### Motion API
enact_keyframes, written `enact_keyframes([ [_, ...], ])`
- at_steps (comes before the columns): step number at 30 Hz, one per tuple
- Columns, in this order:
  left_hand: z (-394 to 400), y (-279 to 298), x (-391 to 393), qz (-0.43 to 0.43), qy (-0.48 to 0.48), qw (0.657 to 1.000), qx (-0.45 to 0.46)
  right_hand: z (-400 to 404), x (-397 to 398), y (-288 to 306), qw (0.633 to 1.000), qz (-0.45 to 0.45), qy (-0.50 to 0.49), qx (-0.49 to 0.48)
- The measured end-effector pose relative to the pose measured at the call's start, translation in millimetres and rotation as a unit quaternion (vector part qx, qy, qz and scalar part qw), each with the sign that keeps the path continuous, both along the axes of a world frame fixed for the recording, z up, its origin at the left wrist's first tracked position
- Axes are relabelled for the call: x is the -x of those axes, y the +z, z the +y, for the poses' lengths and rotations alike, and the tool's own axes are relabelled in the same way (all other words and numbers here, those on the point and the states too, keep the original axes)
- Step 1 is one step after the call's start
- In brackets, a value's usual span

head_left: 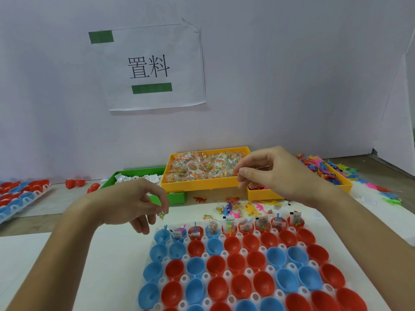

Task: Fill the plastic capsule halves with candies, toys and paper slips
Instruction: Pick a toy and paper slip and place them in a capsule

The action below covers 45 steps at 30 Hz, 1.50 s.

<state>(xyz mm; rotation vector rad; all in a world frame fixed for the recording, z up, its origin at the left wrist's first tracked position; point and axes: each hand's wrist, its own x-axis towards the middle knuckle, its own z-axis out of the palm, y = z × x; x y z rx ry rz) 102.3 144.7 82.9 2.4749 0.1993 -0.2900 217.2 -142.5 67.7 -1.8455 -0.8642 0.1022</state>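
- left hand point(137, 203) pinches candy packet point(162, 214) above capsule halves point(235, 263) in white tray point(278, 296)
- right hand point(276, 173) over yellow candy bin point(179, 187), fingertips curled, possibly pinching a packet

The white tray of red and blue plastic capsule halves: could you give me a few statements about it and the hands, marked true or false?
1. Only the far row of the white tray of red and blue plastic capsule halves holds fillings. True.
2. The left hand pinches a small clear packet of coloured candy. True.
3. The right hand rests flat on the table. False: it is raised in front of the yellow plastic bin of candy packets, fingers curled.
4. The green plastic bin holds the candy packets. False: it holds white paper slips.
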Motion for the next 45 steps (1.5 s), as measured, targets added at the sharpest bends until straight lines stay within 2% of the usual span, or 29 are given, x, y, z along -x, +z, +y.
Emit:
enact_keyframes([
  [7, 0.2, -4.6, -2.9, 0.031, -0.028, 0.999, -0.032, -0.1, -1.4, -0.7, 1.000, 0.000, 0.002, 0.003],
  [15, 1.5, -12.3, -7.7, 0.035, -0.012, 0.998, -0.042, -1.9, -4.1, -2.7, 1.000, -0.003, 0.001, 0.010],
  [20, 2.0, -13.4, -8.8, 0.044, -0.026, 0.995, -0.088, -3.4, -6.4, -3.3, 1.000, -0.007, -0.002, 0.017],
  [28, -6.3, -19.4, -15.0, 0.061, -0.022, 0.994, -0.093, -8.4, -15.2, -8.9, 0.999, 0.001, -0.028, 0.034],
  [36, -7.8, -24.9, -19.9, 0.080, -0.037, 0.987, -0.136, -20.4, -37.3, -30.4, 0.972, -0.070, -0.098, 0.203],
  [39, -6.6, -25.9, -20.1, 0.082, -0.044, 0.986, -0.136, -24.5, -44.5, -38.1, 0.956, -0.068, -0.108, 0.263],
  [45, -5.2, -27.5, -20.2, 0.078, -0.048, 0.987, -0.131, -29.3, -52.2, -44.4, 0.948, -0.069, -0.122, 0.287],
])
